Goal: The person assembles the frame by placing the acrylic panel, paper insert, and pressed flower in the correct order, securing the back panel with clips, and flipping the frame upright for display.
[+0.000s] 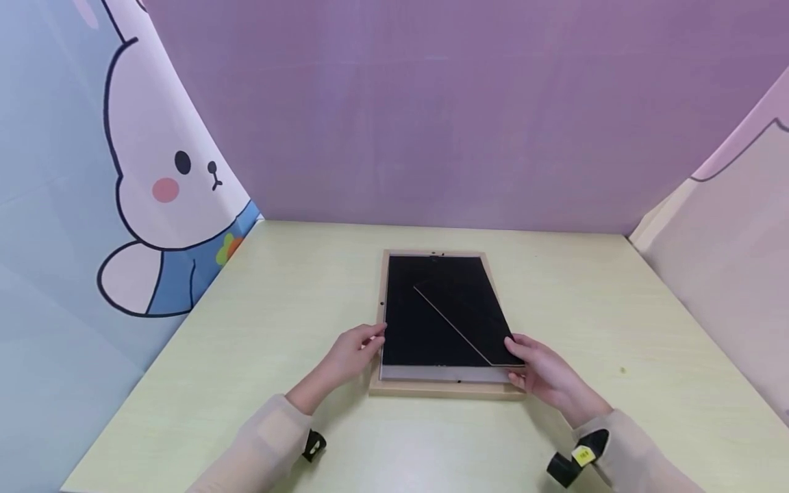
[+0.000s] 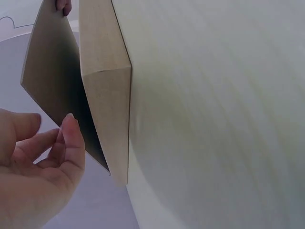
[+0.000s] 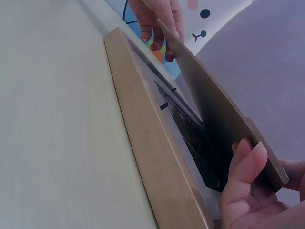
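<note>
A black backing board (image 1: 407,329) with a slanted easel leg (image 1: 477,311) on it lies tilted over a light wooden picture frame (image 1: 431,393). My right hand (image 1: 548,375) grips the board's near right corner, thumb on top and fingers beneath. At the left edge my left hand (image 1: 353,352) has thumb and fingertips right at the board's rim. In the right wrist view, the board's brown underside (image 3: 205,90) stands raised off the frame, and a dark picture with a white border (image 3: 193,143) shows inside.
The frame rests on a pale wooden table (image 1: 277,287). Behind the table rises a purple cloth wall (image 1: 419,123), with a cartoon-printed panel (image 1: 166,137) on the left and a pale panel (image 1: 733,246) on the right. Small black tabs (image 3: 164,106) stick up along the frame's inner edge.
</note>
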The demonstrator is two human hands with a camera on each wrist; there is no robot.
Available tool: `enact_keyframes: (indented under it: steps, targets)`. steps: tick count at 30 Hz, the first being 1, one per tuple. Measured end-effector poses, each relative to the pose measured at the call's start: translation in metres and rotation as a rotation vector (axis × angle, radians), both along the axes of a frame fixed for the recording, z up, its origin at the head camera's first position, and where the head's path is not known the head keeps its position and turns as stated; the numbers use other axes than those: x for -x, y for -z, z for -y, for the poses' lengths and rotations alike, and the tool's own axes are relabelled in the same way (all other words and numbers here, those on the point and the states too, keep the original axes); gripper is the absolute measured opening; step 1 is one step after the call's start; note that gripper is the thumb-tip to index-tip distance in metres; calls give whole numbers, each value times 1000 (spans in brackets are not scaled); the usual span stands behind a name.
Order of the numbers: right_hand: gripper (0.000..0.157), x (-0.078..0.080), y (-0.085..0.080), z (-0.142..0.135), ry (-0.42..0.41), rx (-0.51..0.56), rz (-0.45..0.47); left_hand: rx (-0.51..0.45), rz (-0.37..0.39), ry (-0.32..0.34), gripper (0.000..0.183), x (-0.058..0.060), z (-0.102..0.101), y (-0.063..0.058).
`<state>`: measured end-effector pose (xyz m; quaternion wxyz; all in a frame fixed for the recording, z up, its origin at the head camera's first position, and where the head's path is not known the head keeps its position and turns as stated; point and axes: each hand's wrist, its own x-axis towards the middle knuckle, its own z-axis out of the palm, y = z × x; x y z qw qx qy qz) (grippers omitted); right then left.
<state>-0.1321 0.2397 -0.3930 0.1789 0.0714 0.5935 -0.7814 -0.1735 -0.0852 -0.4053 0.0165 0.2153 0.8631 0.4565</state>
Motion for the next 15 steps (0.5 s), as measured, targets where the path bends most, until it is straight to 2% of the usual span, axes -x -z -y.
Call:
enact_keyframes:
  steps: [6, 9, 13, 15]
  targets:
    - [26, 2, 3, -1, -18, -16, 5, -12, -31, 0, 34, 0, -4, 1]
    - [37, 3, 2, -1, -21, -56, 14, -5, -36, -7, 35, 0, -4, 0]
    - [61, 3, -1, -3, -20, -209, -5, 5, -18, -25, 35, -1, -5, 1]
    - [66, 2, -2, -4, -27, -307, -35, 11, -13, -31, 35, 0, -6, 1]
